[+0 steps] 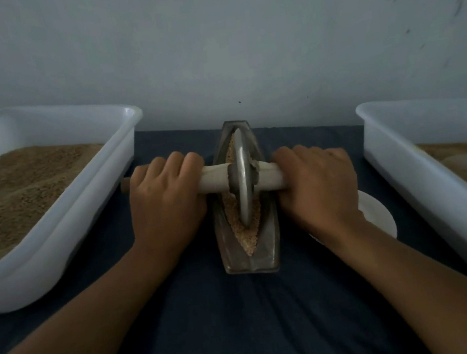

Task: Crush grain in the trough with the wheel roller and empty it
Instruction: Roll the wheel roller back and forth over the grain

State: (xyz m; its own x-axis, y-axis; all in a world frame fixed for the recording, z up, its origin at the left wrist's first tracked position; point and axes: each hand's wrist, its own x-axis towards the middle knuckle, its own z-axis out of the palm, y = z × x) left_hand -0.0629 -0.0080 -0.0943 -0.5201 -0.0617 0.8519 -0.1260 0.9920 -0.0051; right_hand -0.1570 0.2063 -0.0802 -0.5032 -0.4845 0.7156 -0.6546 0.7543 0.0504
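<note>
Both hands, left hand (166,197) and right hand (317,179), gripped the wheel roller (241,175) axle; uneven push could tip the trough (250,259), spilling grain (240,229).

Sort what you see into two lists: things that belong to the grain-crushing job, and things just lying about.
In the job:
left hand and right hand gripping the wheel roller
trough
grain

Lying about:
left tub, right tub, both holding granular material
white dish
dark cloth

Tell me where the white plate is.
The white plate lies right of the trough, partly hidden under the right hand, before the right tub.
</note>
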